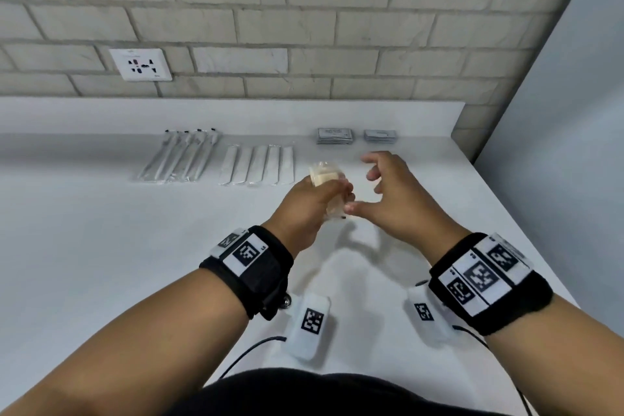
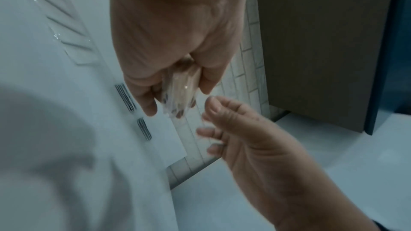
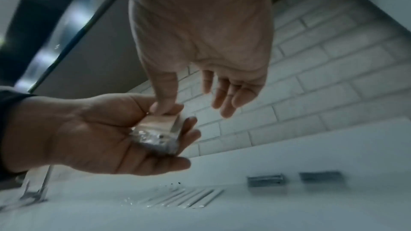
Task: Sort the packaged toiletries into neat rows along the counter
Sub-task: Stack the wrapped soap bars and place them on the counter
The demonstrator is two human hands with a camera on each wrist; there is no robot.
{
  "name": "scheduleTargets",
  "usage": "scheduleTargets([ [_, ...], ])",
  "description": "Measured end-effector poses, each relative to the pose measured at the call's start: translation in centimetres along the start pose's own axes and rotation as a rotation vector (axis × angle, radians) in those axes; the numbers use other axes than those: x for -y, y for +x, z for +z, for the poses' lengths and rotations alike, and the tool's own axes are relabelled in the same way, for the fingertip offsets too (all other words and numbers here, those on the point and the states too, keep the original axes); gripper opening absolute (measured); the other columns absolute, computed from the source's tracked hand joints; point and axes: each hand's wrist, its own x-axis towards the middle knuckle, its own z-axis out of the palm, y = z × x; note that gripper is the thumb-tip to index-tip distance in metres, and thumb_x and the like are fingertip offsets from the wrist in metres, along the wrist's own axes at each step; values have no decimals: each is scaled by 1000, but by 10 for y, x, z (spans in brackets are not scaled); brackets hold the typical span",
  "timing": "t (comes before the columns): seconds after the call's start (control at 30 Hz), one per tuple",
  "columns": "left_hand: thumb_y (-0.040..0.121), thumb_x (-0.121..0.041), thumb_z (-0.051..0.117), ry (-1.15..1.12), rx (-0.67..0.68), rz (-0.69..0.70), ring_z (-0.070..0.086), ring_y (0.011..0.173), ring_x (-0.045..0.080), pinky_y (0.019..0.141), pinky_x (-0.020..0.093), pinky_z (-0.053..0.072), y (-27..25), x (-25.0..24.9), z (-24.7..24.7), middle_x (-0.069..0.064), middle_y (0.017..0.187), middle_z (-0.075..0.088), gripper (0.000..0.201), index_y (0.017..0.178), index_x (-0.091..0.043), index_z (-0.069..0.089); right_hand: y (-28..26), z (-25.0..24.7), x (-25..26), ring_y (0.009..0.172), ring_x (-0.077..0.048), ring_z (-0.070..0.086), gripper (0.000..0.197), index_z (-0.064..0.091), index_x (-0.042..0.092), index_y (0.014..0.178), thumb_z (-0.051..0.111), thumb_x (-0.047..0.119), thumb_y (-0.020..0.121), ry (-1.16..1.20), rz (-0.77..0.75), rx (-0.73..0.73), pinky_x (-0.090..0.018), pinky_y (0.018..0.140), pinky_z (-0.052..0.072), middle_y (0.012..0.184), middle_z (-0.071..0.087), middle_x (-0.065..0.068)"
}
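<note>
My left hand (image 1: 320,199) grips a small stack of beige packets in clear wrap (image 1: 326,176) above the white counter (image 1: 101,230); the left wrist view shows the same stack (image 2: 181,87) pinched between thumb and fingers. My right hand (image 1: 363,191) hovers just right of it, fingers spread and relaxed, holding nothing. In the right wrist view its thumb (image 3: 163,104) lies at the top edge of the stack (image 3: 157,132); whether it touches I cannot tell. At the back lie rows of long clear packets (image 1: 182,155), white sachets (image 1: 258,165) and two dark grey stacks (image 1: 334,136).
A brick wall with a white socket (image 1: 140,64) rises behind the counter. The counter ends at its right edge (image 1: 526,233), beside a plain wall. Two white marker tags (image 1: 309,324) with cables hang under my wrists.
</note>
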Motion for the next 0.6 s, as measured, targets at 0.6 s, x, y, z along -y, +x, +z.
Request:
scheduleTargets([
  [0.6,92,-10,57,-112,-33,-42,63,82,15,64,25,52,10,10,0,4,93,67,9,94,-14,64,17,7,-10,121,-9,47,72,34,26,144,73,29,83,226,-58,3,-23,99,37,136,45,2],
])
